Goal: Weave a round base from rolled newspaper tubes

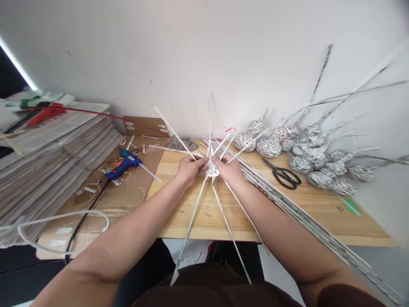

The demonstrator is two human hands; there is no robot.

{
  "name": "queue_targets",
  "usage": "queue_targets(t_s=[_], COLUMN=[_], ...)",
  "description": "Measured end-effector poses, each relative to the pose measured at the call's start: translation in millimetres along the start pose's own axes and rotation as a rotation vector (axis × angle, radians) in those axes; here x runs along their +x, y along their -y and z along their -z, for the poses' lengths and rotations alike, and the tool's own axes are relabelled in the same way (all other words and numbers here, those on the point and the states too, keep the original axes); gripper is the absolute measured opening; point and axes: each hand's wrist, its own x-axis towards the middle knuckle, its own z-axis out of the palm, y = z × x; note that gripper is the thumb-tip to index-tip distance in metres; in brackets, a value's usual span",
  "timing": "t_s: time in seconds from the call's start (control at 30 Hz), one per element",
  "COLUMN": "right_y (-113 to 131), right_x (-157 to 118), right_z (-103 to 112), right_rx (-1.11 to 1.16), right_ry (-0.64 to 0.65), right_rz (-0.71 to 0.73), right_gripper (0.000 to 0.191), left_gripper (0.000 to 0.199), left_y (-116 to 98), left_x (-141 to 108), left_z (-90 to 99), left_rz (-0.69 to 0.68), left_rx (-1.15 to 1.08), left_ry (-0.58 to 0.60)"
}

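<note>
Evidently, woven paper piece (213, 170): one, between the hands, strips radiating outward.
Scissors (276, 169): one pair, right of the hands on the bench (316, 204).
Glue gun (123, 166): one, left of the hands.
Gourd-shaped pieces (269, 146): several, beyond the right hand (228, 169); overlapping, exact count unclear.
Paper rolls (287, 201): one bundle, partly hidden by the right forearm.
Newspaper stack (68, 160): one, far left, cut off by the frame.
Hands: both nearly closed, thumbs pressing the piece; left hand (191, 169) grips its left side, right hand its right; some fingertips hidden.
</note>
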Motion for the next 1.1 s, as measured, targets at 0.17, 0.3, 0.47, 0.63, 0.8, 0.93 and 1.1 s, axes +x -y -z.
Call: queue_targets(t_s=[0.17,0.3,0.47,0.63,0.8,0.93,1.1], right_y=[0.9,-1.0,-0.2,1.9,0.0,-2.7,-4.6], right_x=[0.8,1.4,-0.4,-1.1,1.9,2.6,1.7], right_z=[1.7,0.7,1.3,3.9,4.8,3.4,2.2], right_rx=[-0.054,-0.047,-0.041,-0.06,-0.1,-0.094,-0.078], right_ry=[-0.028,-0.023,0.009,-0.01,-0.039,-0.041,-0.056], right_rz=[-0.011,-0.015,0.026,0.045,0.029,0.051,0.049], right_gripper=[0.027,0.027,0.031,0.039,0.039,0.037,0.035], left_gripper=[0.036,0.033,0.033,0.038,0.036,0.029,0.016], left_y=[1.5,2.6,4.7,4.3,2.9,1.9,-3.9], left_x=[-1.2,-1.2,-1.1,-3.5,-3.4,-0.7,0.3], left_z=[-0.8,-1.3,-0.8,-1.2,-0.2,1.9,0.3], left_rz=[-0.035,-0.059,-0.088,-0.111,-0.077,0.003,0.155], left_rx=[0.043,0.071,0.09,0.12,0.082,-0.02,-0.036], left_ry=[0.013,0.015,0.02,0.074,0.061,0.063,0.05])
